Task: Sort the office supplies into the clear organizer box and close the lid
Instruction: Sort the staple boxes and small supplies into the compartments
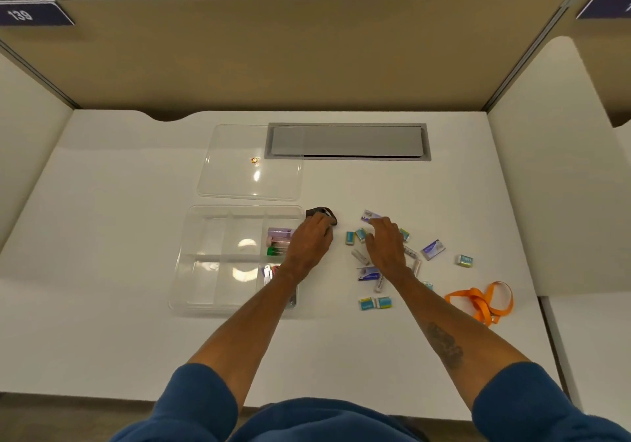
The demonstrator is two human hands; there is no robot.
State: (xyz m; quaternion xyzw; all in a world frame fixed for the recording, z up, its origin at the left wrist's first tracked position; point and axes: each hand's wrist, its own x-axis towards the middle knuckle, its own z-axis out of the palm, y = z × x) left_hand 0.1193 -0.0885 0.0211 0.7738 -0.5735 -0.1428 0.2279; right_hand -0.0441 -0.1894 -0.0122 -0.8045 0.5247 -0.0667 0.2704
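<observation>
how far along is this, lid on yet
Early on. Done: a few pink and green items and some metal pieces sit in the right compartments of the organizer box. In hand: the left hand holds a dark object beside the box; the right hand reaches over the loose packets. Left: those packets, the orange lanyard, and the lid, lying off behind the box.

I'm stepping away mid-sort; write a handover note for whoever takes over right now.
Left hand grips a dark object beside the organizer box.
Right hand open, over the scattered erasers.
Lid lies off, behind the box.
Done: two compartments on the box's right side hold items.
Left: erasers, small purple boxes, orange lanyard, then close the lid.
</observation>
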